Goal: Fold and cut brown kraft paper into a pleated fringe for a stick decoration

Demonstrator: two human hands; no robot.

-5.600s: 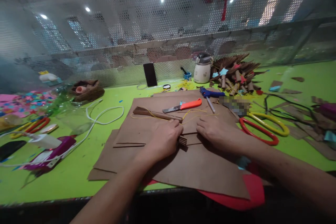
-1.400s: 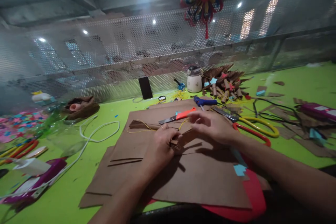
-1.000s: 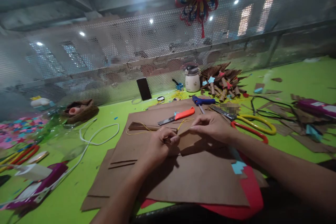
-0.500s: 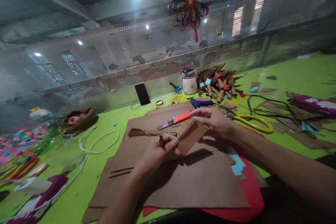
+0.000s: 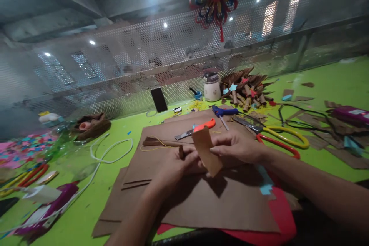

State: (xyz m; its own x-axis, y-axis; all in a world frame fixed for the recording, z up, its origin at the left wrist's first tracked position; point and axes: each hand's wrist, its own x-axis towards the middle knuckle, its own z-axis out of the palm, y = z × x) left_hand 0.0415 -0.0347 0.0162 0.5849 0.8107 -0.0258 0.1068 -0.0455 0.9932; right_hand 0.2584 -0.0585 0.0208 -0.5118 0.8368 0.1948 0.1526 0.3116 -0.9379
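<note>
A small rectangular piece of brown paper (image 5: 206, 150) stands nearly upright between my two hands above the stacked brown sheets. My right hand (image 5: 238, 148) is closed on its right side, thumb in front. At the paper's left edge, the closed fingers of my left hand (image 5: 178, 167) pinch it, partly hidden behind it. A short dark brown end (image 5: 181, 151) sticks up from my left hand; the rest of it is covered. Just beyond the hands lie a box cutter (image 5: 198, 127) with an orange handle and a folded brown paper bundle (image 5: 157, 142) with yellow string.
Brown sheets (image 5: 230, 211) lie over red paper (image 5: 285, 215). Past my right hand are a blue-handled tool (image 5: 225, 111) and scissors (image 5: 284, 134). A white jar (image 5: 212, 89) stands by a brown paper heap (image 5: 248, 90). At left are a white cable (image 5: 95, 169) and purple power strip (image 5: 47, 211).
The paper piece has turned from a slant to nearly upright. My right hand has moved down from its upper edge to its right side. The view has shifted slightly.
</note>
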